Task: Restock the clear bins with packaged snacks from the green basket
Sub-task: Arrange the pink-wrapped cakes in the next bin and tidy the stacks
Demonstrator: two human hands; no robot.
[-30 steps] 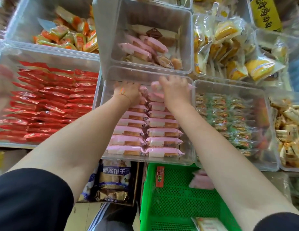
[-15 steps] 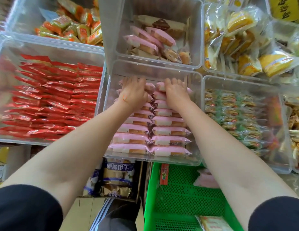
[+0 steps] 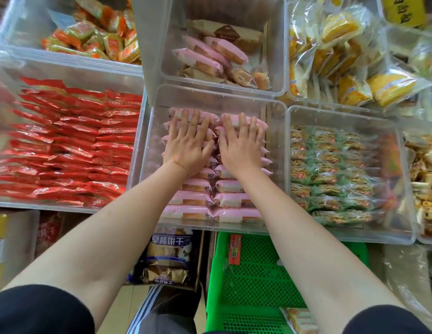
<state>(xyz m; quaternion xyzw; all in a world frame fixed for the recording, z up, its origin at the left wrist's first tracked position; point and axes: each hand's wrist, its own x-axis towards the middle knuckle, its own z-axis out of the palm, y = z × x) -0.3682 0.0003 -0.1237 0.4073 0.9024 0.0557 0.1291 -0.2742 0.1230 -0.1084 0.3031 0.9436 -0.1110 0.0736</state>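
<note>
Two neat columns of pink snack packets [image 3: 198, 198] fill the middle clear bin [image 3: 217, 98]. My left hand [image 3: 188, 147] lies flat with straight fingers on the far part of the left column. Beside it, my right hand [image 3: 241, 145] presses flat on the right column. Neither hand holds a packet. Below the bin stands the green basket [image 3: 253, 273], with a small red packet [image 3: 234, 249] near its far wall and a pale packet [image 3: 299, 320] at its near right; my right forearm hides part of the basket.
A bin of red packets [image 3: 65, 145] sits to the left and a bin of green-wrapped snacks [image 3: 335, 174] to the right. Behind the pink bin is another clear bin with pink and brown packets [image 3: 210, 56]. Yellow cakes [image 3: 354, 68] lie at the back right, orange packets [image 3: 101, 42] at the back left.
My curled hands at the far end of the pink rows have flattened out, fingers straight, and slid slightly toward me on top of the packets. The camera has tilted a little.
</note>
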